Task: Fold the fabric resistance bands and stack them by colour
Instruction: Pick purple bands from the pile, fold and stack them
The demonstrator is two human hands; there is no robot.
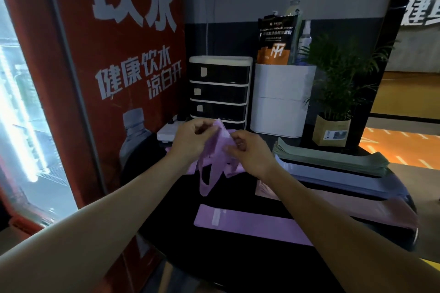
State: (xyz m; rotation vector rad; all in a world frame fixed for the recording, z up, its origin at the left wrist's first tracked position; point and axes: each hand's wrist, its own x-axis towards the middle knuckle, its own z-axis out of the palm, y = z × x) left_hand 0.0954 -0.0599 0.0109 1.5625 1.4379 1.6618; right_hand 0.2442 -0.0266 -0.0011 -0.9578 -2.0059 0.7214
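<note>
Nearest the viewer, one purple band [252, 225] lies folded flat on the black table [238, 266], its white label facing up. Above it, the left hand [190, 140] and the right hand [252, 152] each pinch the upper edge of a second, crumpled purple band [217, 157], raised off the table so that its loops hang down between the wrists. To the right, flat bands lie layered by colour, with a green stack [333, 158] uppermost, a grey-lilac stack [338, 179] beneath it and a pink stack [371, 209] lowest; a drawer unit [220, 89] stands behind.
</note>
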